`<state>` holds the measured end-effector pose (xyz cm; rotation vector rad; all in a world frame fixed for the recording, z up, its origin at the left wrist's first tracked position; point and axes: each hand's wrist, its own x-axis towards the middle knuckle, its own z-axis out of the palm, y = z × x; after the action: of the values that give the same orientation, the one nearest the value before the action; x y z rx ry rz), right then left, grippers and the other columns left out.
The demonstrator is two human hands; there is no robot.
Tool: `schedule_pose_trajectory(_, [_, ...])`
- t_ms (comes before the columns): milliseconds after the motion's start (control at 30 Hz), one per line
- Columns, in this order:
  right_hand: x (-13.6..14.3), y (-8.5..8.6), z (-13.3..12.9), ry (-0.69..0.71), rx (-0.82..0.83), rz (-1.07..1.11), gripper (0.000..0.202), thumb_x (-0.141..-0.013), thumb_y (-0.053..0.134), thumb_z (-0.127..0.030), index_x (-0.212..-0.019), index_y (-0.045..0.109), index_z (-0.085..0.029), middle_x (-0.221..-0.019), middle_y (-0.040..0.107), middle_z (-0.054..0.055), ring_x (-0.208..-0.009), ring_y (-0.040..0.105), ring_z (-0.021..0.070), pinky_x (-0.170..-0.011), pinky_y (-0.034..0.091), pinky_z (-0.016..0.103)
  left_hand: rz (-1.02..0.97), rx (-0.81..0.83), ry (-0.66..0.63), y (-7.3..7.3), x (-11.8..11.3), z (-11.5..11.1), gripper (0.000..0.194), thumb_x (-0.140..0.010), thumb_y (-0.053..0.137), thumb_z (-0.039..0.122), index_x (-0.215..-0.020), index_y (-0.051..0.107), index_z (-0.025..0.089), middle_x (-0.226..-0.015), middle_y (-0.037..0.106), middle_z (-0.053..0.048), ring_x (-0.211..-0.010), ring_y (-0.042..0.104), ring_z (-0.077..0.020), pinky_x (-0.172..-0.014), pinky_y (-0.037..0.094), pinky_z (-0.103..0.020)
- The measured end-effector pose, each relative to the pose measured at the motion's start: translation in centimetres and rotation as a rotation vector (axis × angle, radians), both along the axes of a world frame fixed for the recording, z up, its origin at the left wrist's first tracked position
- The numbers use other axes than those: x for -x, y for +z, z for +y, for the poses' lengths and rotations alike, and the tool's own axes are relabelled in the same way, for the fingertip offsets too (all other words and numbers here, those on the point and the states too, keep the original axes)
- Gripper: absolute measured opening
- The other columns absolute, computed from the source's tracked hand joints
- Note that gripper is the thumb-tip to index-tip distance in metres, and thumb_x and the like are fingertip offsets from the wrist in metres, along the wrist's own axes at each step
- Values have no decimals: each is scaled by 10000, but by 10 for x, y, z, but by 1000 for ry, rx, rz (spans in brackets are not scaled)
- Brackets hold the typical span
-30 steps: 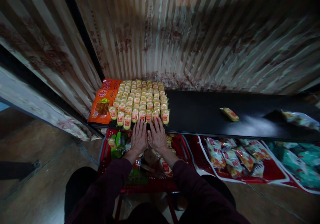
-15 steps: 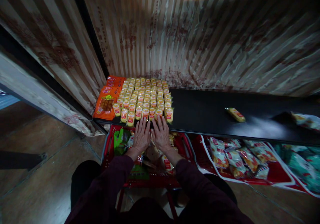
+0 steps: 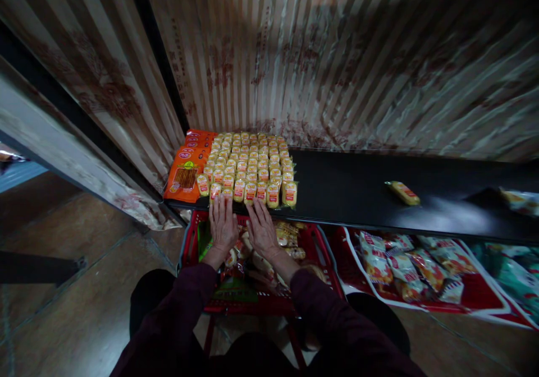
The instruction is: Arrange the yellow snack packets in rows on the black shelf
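Observation:
Rows of small wrapped snack cakes (image 3: 251, 164), yellow with red and white labels, stand packed together on a black shelf (image 3: 337, 183). My left hand (image 3: 223, 225) lies with fingers stretched out, its tips against the front cakes at the left. Beside it, my right hand (image 3: 263, 228) has its fingers extended to the front row near the middle. Neither hand grips anything. At the left end of the shelf, an orange snack packet (image 3: 189, 161) lies flat next to the cakes. Below my hands is a red basket (image 3: 330, 259) holding mixed packaged snacks, partly hidden by my arms.
One wrapped cake (image 3: 403, 192) lies alone farther right on the shelf. A whitish packet (image 3: 520, 202) sits near the right edge. Under the shelf, another red basket (image 3: 475, 293) holds several snack bags (image 3: 404, 273). A striped curtain (image 3: 303, 57) hangs behind.
My left hand has shifted left along the front row, and the gap between my hands has widened. The front cakes on the left now sit farther back, more in line. The view has shifted slightly.

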<state>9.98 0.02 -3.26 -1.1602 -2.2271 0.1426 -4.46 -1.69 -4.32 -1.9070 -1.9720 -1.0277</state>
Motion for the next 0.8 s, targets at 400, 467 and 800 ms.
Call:
schedule_pose_trajectory(400, [67,24,2,-79,253,48,465,-925,403,-280,-1378,407,-175,-1220,522,144,-1040,569,222,-873,519,346,-248,48,163,14,52,10,388,-870,441,226,-1234,546,138,-1180,586,-159,-1126,497,-269,-973,417,-438])
schedule_pose_trajectory(467, [74,28,3,-115,298,20,474,-926,408,-312,-1384,390,-189,-1235,509,141,-996,597,215,-819,532,328,-240,61,152,12,53,10,375,-878,442,249,-1221,553,144,-1145,597,-152,-1092,510,-267,-954,429,-433])
schedule_pose_trajectory(800, [83,24,6,-206,273,-132,632,-902,474,-354,-1454,227,-170,-1187,534,180,-859,651,236,-652,519,300,-183,33,114,9,56,14,427,-874,480,273,-1273,493,120,-1106,599,-149,-1018,526,-277,-890,446,-423])
